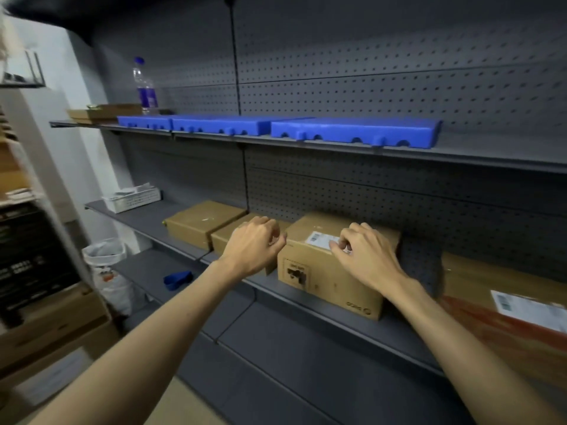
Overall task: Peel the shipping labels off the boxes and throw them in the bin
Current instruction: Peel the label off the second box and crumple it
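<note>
On the middle shelf (171, 240) of a dark pegboard rack, a cardboard box (331, 271) stands with a white shipping label (320, 239) stuck flat on its top face. The right hand (365, 256) rests over the label's right end, fingers curled, thumb and forefinger drawn together at the paper's edge as if picking at a corner; whether a corner is actually lifted I cannot tell. The left hand (254, 243) is loosely curled at the box's upper left edge, touching or just beside it, holding nothing that shows.

The label looks thin and light, a paper sticker that will likely tear if pulled fast or straight up. The best hold is probably a freed corner, pinched between thumb and fingertip, then drawn back low and slowly along the box top. The cardboard skin may come away with the glue, so a steady pull matters. The box seems light enough to slide, so the left hand would do well to press it down while the right peels.

A second box (497, 302) to the right carries another label (527, 311) on its top. Two more brown boxes (202, 222) sit to the left. A white-lined bin (104, 256) stands on the floor below and to the left, well apart from the box in hand.
</note>
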